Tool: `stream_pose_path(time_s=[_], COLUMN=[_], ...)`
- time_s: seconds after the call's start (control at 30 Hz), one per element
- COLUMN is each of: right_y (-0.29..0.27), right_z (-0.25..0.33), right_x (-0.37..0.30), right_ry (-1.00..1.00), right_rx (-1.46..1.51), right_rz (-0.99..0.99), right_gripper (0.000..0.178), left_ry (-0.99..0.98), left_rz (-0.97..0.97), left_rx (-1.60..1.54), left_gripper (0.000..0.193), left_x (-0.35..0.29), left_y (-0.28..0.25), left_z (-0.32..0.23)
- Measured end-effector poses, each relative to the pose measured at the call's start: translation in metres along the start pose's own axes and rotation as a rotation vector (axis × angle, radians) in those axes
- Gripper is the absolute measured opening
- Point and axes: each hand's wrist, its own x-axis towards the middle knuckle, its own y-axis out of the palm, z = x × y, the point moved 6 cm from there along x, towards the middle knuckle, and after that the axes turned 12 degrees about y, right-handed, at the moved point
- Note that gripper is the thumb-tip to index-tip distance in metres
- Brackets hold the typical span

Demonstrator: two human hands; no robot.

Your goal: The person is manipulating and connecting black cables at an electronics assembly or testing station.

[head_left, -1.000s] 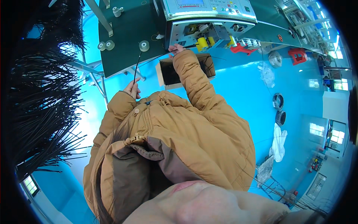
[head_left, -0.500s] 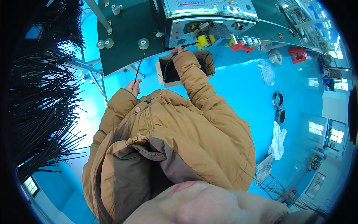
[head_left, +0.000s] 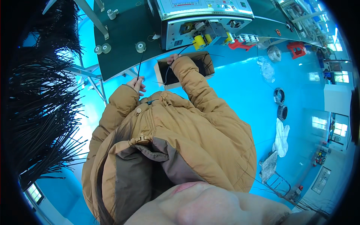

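Observation:
My left hand [head_left: 137, 84] is closed around a thin black cable [head_left: 139, 66] that points up toward the edge of the bench. Further ahead and to the right, my right hand [head_left: 172, 59] pinches another black cable [head_left: 183, 49], which slants up toward the yellow rollers [head_left: 199, 42] on the front of a bench machine [head_left: 173, 30]. A curved length of cable hangs below this hand. Beneath the right hand and sleeve stands an open cardboard box [head_left: 159, 70] with dark cables inside. A white spool [head_left: 140, 47] sits on the bench near the left cable's upper end.
The dark green bench [head_left: 122, 41] carries the machine and more white spools [head_left: 106, 48]. A large bundle of black cables [head_left: 45, 123] hangs at the left. Red plastic stools [head_left: 297, 50], a pale wire coil [head_left: 274, 54] and dark coils [head_left: 279, 98] are on the blue floor at right.
My right hand has drawn back slightly from the machine, and its cable now shows slanting to the yellow rollers. My left hand keeps its cable nearly in place. The whole view has shifted a little.

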Motion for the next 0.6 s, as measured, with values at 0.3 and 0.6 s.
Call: stream_pose_path(time_s=[0.3, 0.6], right_y=[0.057, 0.094], right_z=[-0.038, -0.055], right_x=[-0.085, -0.121], right_ry=[-0.206, -0.711], right_rx=[-0.778, -2.068], right_rz=[0.214, 0.158], right_gripper=[0.021, 0.025], left_ry=[0.062, 0.021], left_rz=[-0.03, 0.17], left_rx=[0.349, 0.372], left_gripper=[0.038, 0.037], left_x=[0.04, 0.018], left_y=[-0.002, 0.034], left_z=[-0.007, -0.069])
